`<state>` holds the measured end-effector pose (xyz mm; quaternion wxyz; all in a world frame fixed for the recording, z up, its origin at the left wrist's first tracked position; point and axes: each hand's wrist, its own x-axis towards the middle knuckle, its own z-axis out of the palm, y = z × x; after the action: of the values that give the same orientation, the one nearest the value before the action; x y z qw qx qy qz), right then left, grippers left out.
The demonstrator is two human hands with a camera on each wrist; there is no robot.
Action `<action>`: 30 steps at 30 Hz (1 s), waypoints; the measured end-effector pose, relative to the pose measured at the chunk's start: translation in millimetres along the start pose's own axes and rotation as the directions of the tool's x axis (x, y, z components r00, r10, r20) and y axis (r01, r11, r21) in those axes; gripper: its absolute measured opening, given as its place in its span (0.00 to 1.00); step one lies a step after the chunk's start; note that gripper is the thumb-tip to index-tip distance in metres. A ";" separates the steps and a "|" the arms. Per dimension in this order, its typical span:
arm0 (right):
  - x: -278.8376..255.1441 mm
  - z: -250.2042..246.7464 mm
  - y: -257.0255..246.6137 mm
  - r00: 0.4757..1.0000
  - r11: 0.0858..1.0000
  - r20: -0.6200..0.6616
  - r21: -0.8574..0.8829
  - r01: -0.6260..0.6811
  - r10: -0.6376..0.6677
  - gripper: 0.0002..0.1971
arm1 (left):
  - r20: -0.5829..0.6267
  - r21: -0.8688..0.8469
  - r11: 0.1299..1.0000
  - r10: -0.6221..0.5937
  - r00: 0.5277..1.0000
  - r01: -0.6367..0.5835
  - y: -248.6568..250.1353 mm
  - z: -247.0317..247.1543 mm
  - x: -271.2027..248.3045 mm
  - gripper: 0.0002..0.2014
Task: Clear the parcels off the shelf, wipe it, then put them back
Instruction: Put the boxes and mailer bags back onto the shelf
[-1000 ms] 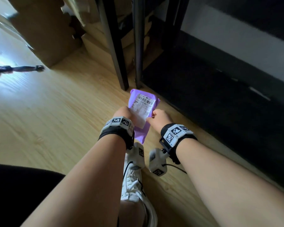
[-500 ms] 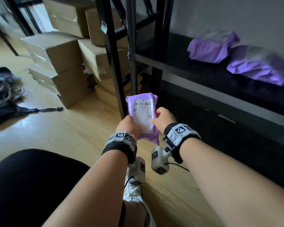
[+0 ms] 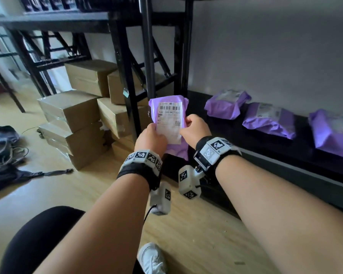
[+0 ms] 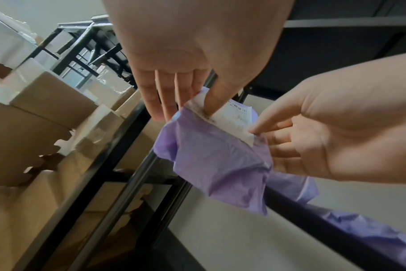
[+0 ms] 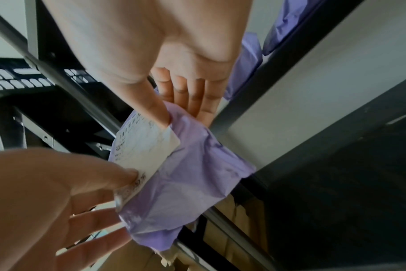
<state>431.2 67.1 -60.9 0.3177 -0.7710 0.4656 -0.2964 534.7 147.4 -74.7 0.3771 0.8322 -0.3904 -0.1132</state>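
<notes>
I hold a purple parcel (image 3: 168, 107) with a white barcode label upright in front of the black shelf (image 3: 265, 153), at its left end. My left hand (image 3: 151, 138) pinches its left edge, thumb on the label and fingers behind. My right hand (image 3: 194, 127) pinches its right edge the same way. The left wrist view shows the parcel (image 4: 216, 157) between my left hand (image 4: 186, 102) and right hand (image 4: 301, 139). In the right wrist view the parcel (image 5: 186, 174) hangs below my right hand (image 5: 181, 102). Three more purple parcels (image 3: 227, 104) (image 3: 269, 119) (image 3: 333, 133) lie on the shelf.
Black shelf posts (image 3: 147, 56) stand just behind the held parcel. Stacked cardboard boxes (image 3: 71, 119) sit on the wooden floor (image 3: 196, 234) to the left. A dark bag with straps (image 3: 4, 155) lies at the far left. My white shoe (image 3: 152, 258) is below.
Both hands have lifted the purple parcel from the floor up to shelf height. My view has risen, bringing the shelf and its three parcels into sight.
</notes>
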 end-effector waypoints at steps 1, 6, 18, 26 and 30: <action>6.8 -6.4 -4.6 1.000 1.000 -0.025 0.005 0.004 -0.004 0.10 | -0.007 -0.013 1.000 0.021 1.000 -0.021 8.1 -1.9 5.7 0.16; 44.7 -33.1 -19.7 0.991 1.000 -0.132 0.007 0.013 -0.012 0.11 | -0.020 -0.033 0.992 0.120 0.993 -0.120 42.8 -4.0 34.4 0.18; 144.0 -47.7 -13.7 0.973 0.994 -0.206 0.053 -0.100 0.109 0.13 | 0.063 -0.001 0.988 0.155 0.986 -0.155 84.1 17.0 105.4 0.19; 202.6 -44.9 -5.9 0.959 0.968 -0.136 0.004 -0.251 0.249 0.15 | 0.186 0.018 0.997 0.073 0.980 -0.078 95.5 37.1 161.3 0.26; 215.0 -46.0 -0.4 0.950 0.942 -0.061 -0.127 -0.311 0.305 0.13 | 0.203 0.097 0.987 0.109 0.973 -0.130 98.8 48.1 174.8 0.22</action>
<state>480.8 -137.4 2.7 0.2978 -0.7023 0.6056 -0.2266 572.8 -47.6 -18.6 0.2963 0.8114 -0.4809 -0.1504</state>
